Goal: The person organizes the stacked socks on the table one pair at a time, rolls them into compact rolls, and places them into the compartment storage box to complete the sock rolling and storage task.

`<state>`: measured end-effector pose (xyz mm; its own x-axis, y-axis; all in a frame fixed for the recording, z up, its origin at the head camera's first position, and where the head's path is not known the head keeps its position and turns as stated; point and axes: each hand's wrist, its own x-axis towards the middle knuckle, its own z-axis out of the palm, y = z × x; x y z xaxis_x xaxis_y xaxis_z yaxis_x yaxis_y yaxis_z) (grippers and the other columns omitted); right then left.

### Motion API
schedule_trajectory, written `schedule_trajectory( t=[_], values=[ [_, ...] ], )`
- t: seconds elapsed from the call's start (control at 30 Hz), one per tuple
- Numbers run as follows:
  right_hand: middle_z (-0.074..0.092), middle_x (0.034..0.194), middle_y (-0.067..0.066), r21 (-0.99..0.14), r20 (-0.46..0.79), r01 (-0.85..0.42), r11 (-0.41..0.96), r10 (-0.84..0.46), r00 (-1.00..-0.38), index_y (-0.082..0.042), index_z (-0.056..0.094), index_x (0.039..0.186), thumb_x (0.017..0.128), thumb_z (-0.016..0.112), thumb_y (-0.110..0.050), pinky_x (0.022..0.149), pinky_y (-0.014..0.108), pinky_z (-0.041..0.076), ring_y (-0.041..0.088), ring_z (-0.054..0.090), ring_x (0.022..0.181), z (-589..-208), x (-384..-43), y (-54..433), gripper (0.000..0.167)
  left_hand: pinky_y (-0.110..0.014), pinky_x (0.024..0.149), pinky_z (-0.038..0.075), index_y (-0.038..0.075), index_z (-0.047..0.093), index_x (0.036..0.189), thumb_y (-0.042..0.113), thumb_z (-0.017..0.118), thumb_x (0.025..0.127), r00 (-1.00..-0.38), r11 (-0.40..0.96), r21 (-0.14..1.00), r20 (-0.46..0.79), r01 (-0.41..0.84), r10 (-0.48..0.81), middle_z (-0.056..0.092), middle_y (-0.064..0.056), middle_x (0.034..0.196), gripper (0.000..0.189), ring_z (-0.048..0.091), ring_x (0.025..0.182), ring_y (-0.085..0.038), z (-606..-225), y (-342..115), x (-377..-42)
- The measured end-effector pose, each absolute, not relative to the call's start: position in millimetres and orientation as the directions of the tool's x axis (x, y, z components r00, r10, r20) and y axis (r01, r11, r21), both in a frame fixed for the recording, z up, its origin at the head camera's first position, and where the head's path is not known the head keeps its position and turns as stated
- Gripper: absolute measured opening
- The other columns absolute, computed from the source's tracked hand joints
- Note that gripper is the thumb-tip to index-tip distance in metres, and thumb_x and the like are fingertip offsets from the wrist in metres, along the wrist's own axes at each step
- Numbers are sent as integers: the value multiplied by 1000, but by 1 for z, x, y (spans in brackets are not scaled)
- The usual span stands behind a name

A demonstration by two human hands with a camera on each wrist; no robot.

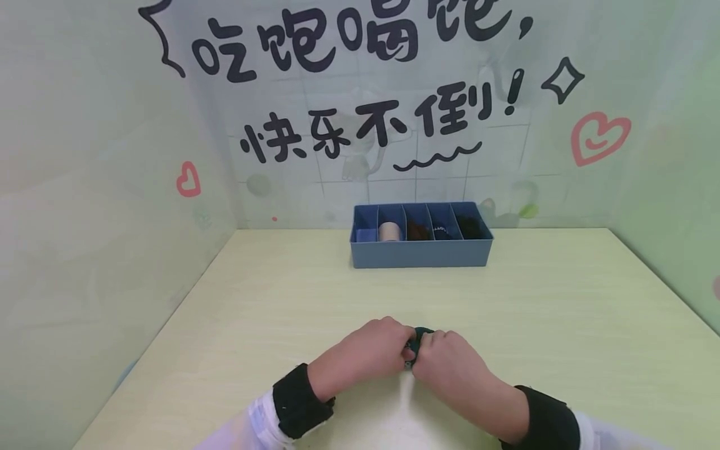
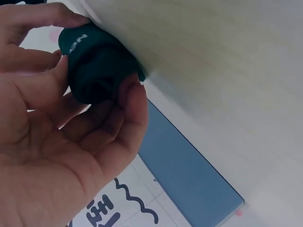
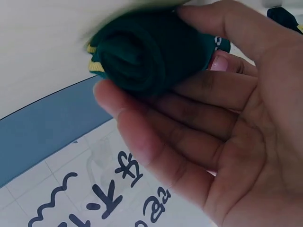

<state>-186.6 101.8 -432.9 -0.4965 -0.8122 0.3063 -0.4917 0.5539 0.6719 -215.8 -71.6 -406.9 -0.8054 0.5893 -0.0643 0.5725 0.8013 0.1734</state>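
A dark green rolled-up sock [image 1: 418, 342] is held between both hands over the near middle of the table. It shows white lettering in the left wrist view and yellow stripes at one edge in the right wrist view, where the spiral end of the roll [image 3: 124, 54] faces the camera. My left hand [image 1: 371, 351] grips one end, fingers curled under it and thumb against its side. The right hand [image 1: 454, 362] holds the other end between thumb and bent fingers. From the head, the knuckles hide most of the roll.
Against the back wall stands a blue divided box [image 1: 419, 255]. Its compartments hold a pale pink roll [image 1: 389, 232], a brown bundle [image 1: 417, 231] and dark bundles [image 1: 469, 227]. Printed cloth walls [image 1: 112, 187] enclose the pale table [image 1: 270, 287] on the left, right and back.
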Motion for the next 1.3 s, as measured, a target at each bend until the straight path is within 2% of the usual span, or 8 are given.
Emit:
schedule_trajectory(
  t=[0.13,0.33,0.43,0.6,0.8,1.03,1.17,1.3],
  values=[
    [46,59,-2,702,284,-470,536,-815,-506,-14,57,59,79,88,-19,49,23,35,13,33,53,-432,-188,104,37,-19,54,33,14,63,83,16,68,102,-819,815,231,-103,532,564,52,6,69,19,39,57,-9,-407,-71,-215],
    [46,60,-1,640,288,-542,544,-825,-487,-14,57,58,79,85,-29,47,24,32,13,30,53,-430,-199,109,38,-22,54,37,12,57,103,23,70,103,-830,830,152,-81,536,551,53,2,69,17,44,57,-11,-408,-68,-211],
    [47,61,-1,537,288,-617,575,-813,-507,-14,58,62,81,85,-38,46,24,31,12,33,53,-429,-205,112,40,-21,58,41,12,60,111,31,73,102,-809,810,10,-28,587,587,57,0,78,25,48,66,-12,-409,-67,-207],
    [53,67,-3,270,179,-733,624,-780,-599,-14,66,75,88,83,-45,52,26,41,12,45,58,-425,-219,119,37,-23,60,46,16,68,116,38,79,96,-780,775,-201,75,599,621,61,-1,95,32,52,82,-14,-413,-67,-200],
    [45,67,-6,68,64,-760,646,-763,-643,-18,57,69,93,74,-34,54,26,34,10,38,57,-417,-227,123,33,-22,62,48,14,71,101,27,80,95,-749,753,-218,121,620,652,64,2,83,17,57,73,-12,-413,-68,-204],
    [48,68,-4,175,121,-738,652,-758,-641,-16,59,69,91,77,-39,54,27,35,12,40,59,-420,-221,121,36,-20,66,47,12,71,96,21,81,93,-761,763,-120,77,635,645,65,1,80,13,58,72,-11,-409,-69,-207],
    [51,74,0,378,201,-656,653,-750,-630,-12,67,74,88,82,-39,57,28,40,16,43,66,-424,-205,114,34,-19,65,43,12,72,94,18,80,93,-762,765,-114,73,634,643,63,1,77,10,54,69,-10,-411,-69,-207],
    [49,75,2,583,292,-534,612,-772,-565,-11,69,75,85,87,-28,59,25,40,17,40,67,-428,-189,107,27,-18,62,35,14,70,83,15,78,92,-746,753,-146,108,642,657,57,3,70,13,45,63,-9,-412,-68,-206]
  ],
)
